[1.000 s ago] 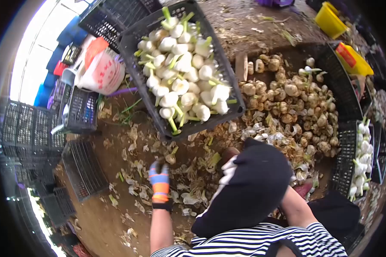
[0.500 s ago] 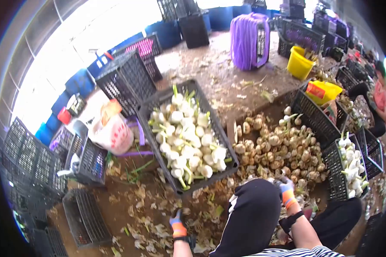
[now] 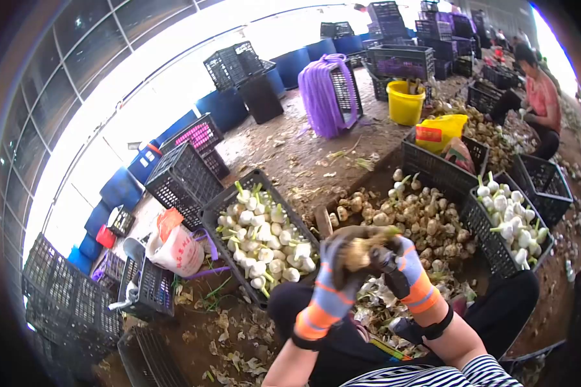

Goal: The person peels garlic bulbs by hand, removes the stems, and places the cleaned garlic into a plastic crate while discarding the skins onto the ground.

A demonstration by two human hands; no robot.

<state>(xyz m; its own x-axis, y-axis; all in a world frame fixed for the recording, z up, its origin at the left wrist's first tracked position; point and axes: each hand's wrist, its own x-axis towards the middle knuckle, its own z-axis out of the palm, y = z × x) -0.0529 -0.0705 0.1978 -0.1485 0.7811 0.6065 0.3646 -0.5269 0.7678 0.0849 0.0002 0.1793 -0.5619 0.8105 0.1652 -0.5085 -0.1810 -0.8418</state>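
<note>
Both hands wear gloves in grey-blue and orange with dark palms, raised together above my lap. My left hand (image 3: pixel 332 274) is wrapped round a brownish, unpeeled garlic bulb (image 3: pixel 357 255) with a short stem. My right hand (image 3: pixel 403 267) is closed beside the bulb; a dark object shows at its fingers, too blurred to name. Below and beyond lies a heap of unpeeled garlic (image 3: pixel 413 219). On the left a black crate (image 3: pixel 265 177) holds clean white garlic bulbs (image 3: pixel 265 235). At the right another black crate (image 3: pixel 490 248) holds white garlic bulbs (image 3: pixel 511 219).
Loose garlic skins (image 3: pixel 229 342) litter the floor. A white sack (image 3: pixel 177 251), stacked black crates (image 3: pixel 184 180) and purple strips over a crate (image 3: pixel 326 97) stand around. A yellow bucket (image 3: pixel 405 106) is behind. Another person (image 3: pixel 542 97) sits at far right.
Both hands have come up and together over my lap, and the left now holds a garlic bulb. The head view has shifted, showing more of the far background.
</note>
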